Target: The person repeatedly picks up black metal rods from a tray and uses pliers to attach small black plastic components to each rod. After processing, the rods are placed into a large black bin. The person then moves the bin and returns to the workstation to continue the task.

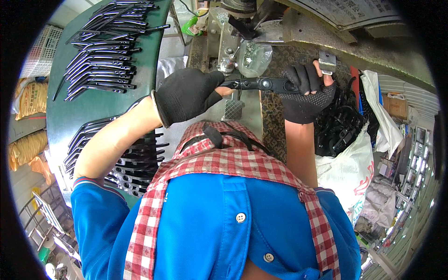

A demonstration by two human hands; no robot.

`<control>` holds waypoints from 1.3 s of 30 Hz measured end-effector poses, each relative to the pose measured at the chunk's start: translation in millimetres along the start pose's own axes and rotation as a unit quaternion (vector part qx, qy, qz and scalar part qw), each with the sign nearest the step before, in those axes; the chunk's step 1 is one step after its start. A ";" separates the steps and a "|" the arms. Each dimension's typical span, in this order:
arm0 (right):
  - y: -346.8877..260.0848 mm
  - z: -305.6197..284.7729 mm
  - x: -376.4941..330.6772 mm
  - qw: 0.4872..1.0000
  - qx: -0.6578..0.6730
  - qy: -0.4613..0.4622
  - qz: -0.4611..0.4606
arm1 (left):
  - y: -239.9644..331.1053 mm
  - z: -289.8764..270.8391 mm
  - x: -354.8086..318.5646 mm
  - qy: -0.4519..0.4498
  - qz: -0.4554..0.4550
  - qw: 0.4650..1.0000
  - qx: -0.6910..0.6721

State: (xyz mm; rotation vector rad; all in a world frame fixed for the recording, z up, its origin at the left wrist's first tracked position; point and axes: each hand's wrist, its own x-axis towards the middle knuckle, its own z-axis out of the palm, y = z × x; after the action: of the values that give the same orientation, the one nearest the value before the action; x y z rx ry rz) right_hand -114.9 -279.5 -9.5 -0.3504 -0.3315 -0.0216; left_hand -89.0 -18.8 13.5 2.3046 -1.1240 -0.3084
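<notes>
Both my hands wear black gloves with bare fingertips. Between them, a black flat metal bar (pixel 252 84) with holes and a round silver rivet head lies sideways in front of the machine's silver metal post (pixel 227 65). My left hand (pixel 189 95) is closed around the bar's left end, thumb and finger pinching it. At the other end, my right hand (pixel 305 91) wraps its fingers over the bar. A small silver metal block (pixel 327 63) shows at my right fingertips; whether I hold it, I cannot tell. Clear plastic with small pieces inside (pixel 255 58) sits just behind the bar.
On the left, a green table (pixel 105 109) carries rows of bent black metal rods (pixel 105 70) and flat black parts with holes (pixel 133 172). The machine's heavy arm (pixel 359 56) crosses the upper right. Beside my right forearm stands a white sack (pixel 347 172) near piled black parts (pixel 340 128).
</notes>
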 end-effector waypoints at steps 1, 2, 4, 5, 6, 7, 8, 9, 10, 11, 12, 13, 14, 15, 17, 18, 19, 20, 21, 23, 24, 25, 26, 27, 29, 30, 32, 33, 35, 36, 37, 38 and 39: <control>1.2 0.2 0.8 1.000 -0.002 0.008 0.003 | -1.0 2.2 -0.9 0.004 -0.002 1.000 0.000; 0.9 -2.9 2.6 1.000 -0.002 0.011 0.008 | -2.9 3.2 0.3 0.006 0.000 1.000 0.001; 1.5 -14.5 8.2 1.000 -0.001 0.017 0.020 | -7.2 5.0 3.4 0.013 0.001 1.000 0.023; 5.4 -17.3 9.4 0.999 0.031 0.002 0.028 | -9.2 4.4 4.9 0.018 -0.002 0.999 0.035; 10.3 -17.6 10.2 0.999 -0.007 0.049 0.021 | -12.0 2.7 8.2 0.032 0.007 0.998 0.060; 18.3 -15.9 11.5 0.994 -0.044 0.096 0.014 | -15.5 0.2 13.1 0.046 0.016 0.995 0.085; 24.8 -14.2 12.4 0.986 -0.084 0.143 0.006 | -18.3 -2.1 18.6 0.060 0.027 0.992 0.110; 32.1 -27.6 10.1 0.969 -0.153 0.192 -0.034 | -17.7 -10.5 24.1 0.047 0.011 0.993 0.109; 32.6 -35.5 11.2 0.961 -0.194 0.192 -0.043 | -21.2 -14.9 28.4 0.058 0.020 0.993 0.102; 33.9 -36.7 14.1 0.952 -0.235 0.191 -0.049 | -25.9 -16.1 30.3 0.073 0.017 0.990 0.123; 34.7 -35.6 16.1 0.940 -0.276 0.190 -0.055 | -30.8 -17.3 32.0 0.088 0.015 0.986 0.144; 39.7 -33.4 19.9 0.931 -0.283 0.218 -0.069 | -35.5 -19.5 34.1 0.075 0.014 0.985 0.153; 44.2 -28.7 22.2 0.918 -0.301 0.247 -0.073 | -40.0 -22.5 36.2 0.062 0.012 0.985 0.162; 47.5 -25.4 23.5 0.904 -0.319 0.275 -0.077 | -43.6 -24.2 38.0 0.049 0.010 0.984 0.170; 51.0 -20.1 24.9 0.887 -0.333 0.309 -0.081 | -49.3 -24.7 40.3 0.039 0.013 0.988 0.149; 52.2 -17.5 25.4 0.887 -0.328 0.314 -0.082 | -51.4 -25.3 40.8 0.034 0.015 0.990 0.139; 53.4 -16.3 26.1 0.886 -0.324 0.320 -0.082 | -52.4 -27.2 41.6 0.026 0.017 0.990 0.136; 51.6 -26.0 24.5 0.855 -0.417 0.295 -0.084 | -52.2 -29.4 43.9 0.018 0.021 0.991 0.133; 48.3 -41.0 22.2 0.816 -0.506 0.267 -0.084 | -51.3 -31.3 45.7 0.010 0.025 0.991 0.131; 47.1 -56.0 16.2 0.792 -0.558 0.230 -0.091 | -49.5 -32.4 46.5 0.008 0.022 0.991 0.129; 47.9 -58.5 13.4 0.815 -0.526 0.224 -0.098 | -49.2 -32.6 46.0 0.006 0.020 0.992 0.128; 48.4 -59.3 11.5 0.827 -0.503 0.231 -0.101 | -50.7 -30.7 44.4 0.021 0.033 0.991 0.125; 50.2 -56.5 11.2 0.838 -0.480 0.236 -0.104 | -54.1 -25.8 42.5 0.036 0.046 0.991 0.121; 52.3 -51.3 12.3 0.841 -0.467 0.254 -0.103 | -56.6 -22.9 41.7 0.051 0.059 0.990 0.116; 54.5 -43.5 16.2 0.854 -0.430 0.279 -0.092 | -59.3 -25.8 44.7 0.016 0.053 0.995 0.085; 55.0 -43.4 20.3 0.864 -0.407 0.285 -0.083 | -59.5 -28.6 45.9 -0.002 0.050 0.996 0.068; 56.6 -46.7 23.8 0.888 -0.336 0.306 -0.062 | -53.1 -40.8 50.7 -0.024 0.064 0.995 0.077; 57.3 -50.3 23.3 0.901 -0.288 0.321 -0.051 | -50.6 -44.1 53.1 -0.033 0.071 0.993 0.083; 60.7 -54.7 21.1 0.907 -0.220 0.356 -0.052 | -50.1 -44.2 55.9 -0.002 0.100 0.981 0.164; 61.3 -57.6 19.1 0.898 -0.240 0.365 -0.054 | -48.3 -44.3 55.4 0.014 0.112 0.972 0.205; 60.8 -61.1 16.5 0.888 -0.260 0.375 -0.055 | -45.1 -43.2 53.6 0.004 0.091 0.974 0.206; 60.3 -60.8 15.7 0.879 -0.279 0.383 -0.059 | -46.8 -40.8 51.8 0.014 0.094 0.977 0.193; 62.4 -44.3 16.3 0.865 -0.318 0.381 -0.065 | -52.8 -34.6 49.5 0.026 0.093 0.979 0.180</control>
State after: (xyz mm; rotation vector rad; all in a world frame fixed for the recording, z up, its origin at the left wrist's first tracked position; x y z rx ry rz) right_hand -80.7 -235.4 -64.3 -0.9376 0.4641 -0.4024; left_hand -8.9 -18.1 13.5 2.4701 -1.4541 0.0317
